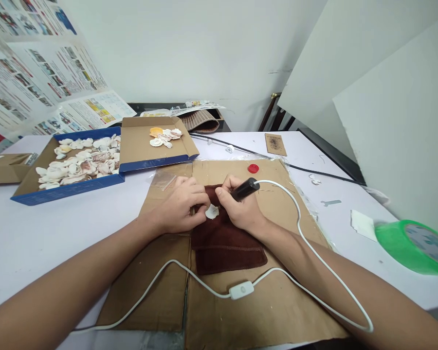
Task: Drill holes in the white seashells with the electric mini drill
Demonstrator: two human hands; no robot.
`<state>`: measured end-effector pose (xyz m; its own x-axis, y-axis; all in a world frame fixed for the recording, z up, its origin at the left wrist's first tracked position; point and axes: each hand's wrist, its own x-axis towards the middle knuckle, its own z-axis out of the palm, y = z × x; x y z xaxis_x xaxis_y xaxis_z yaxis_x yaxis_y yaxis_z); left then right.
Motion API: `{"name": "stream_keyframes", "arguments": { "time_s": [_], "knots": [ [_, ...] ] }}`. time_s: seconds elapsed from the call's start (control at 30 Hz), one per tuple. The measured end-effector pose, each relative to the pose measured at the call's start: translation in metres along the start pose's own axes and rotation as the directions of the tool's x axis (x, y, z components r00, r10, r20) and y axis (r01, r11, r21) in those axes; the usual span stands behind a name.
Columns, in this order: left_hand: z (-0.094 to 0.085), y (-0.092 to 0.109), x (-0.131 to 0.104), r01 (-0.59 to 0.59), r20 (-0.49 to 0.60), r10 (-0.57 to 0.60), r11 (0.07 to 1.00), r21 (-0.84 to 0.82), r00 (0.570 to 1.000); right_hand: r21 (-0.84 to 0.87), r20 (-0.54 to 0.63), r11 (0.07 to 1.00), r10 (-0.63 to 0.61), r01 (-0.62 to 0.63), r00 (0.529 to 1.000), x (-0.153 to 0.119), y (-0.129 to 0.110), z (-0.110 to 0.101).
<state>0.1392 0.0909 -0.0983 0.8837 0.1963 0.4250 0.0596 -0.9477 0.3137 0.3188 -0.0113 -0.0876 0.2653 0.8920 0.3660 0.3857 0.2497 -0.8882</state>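
On a folded brown cloth (230,261) near the middle of the bench (7,233), a small white shell (212,211) lies between the two hands. The left hand (185,204) has its grip closed at the shell's left edge, thumb and fingertips touching it. The right hand (241,206) has its grip wrapped around a black pen-like tool (245,189), held slanted like a pencil; its tip is hard to make out beside the shell. From the tool's upper end a white cord (299,219) loops across the right forearm to a white switch (241,290). Cardboard (270,316) lies under the cloth, a red cap (253,168) on its far part. Farther left, a blue box (69,193) holds many more shells (80,167)
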Motion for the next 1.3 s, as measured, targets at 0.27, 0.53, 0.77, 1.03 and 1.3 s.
{"name": "stream_keyframes", "arguments": {
  "time_s": [0.27,0.53,0.77,1.03,1.3],
  "knots": [
    [0.001,-0.001,-0.001,0.000,-0.025,0.000,1.000,-0.013,1.000,-0.028,-0.020,1.000,-0.004,0.003,1.000,0.000,-0.002,0.001],
    [0.001,0.000,0.000,0.052,-0.030,-0.054,0.997,-0.064,0.998,0.054,0.069,0.999,-0.002,-0.002,0.998,-0.003,0.004,0.001],
    [0.000,0.000,-0.001,0.032,-0.010,-0.033,0.997,-0.065,0.999,0.041,0.097,0.995,-0.099,0.096,0.990,0.000,0.011,0.000],
    [0.000,-0.001,0.001,0.061,0.032,-0.059,0.995,-0.073,0.998,-0.008,0.128,0.995,-0.097,0.099,0.987,-0.001,0.009,-0.001],
    [0.000,0.001,0.001,0.040,-0.018,-0.040,0.999,-0.031,0.999,-0.094,-0.020,0.982,-0.165,0.163,0.986,-0.004,0.021,0.003]
  ]
}}
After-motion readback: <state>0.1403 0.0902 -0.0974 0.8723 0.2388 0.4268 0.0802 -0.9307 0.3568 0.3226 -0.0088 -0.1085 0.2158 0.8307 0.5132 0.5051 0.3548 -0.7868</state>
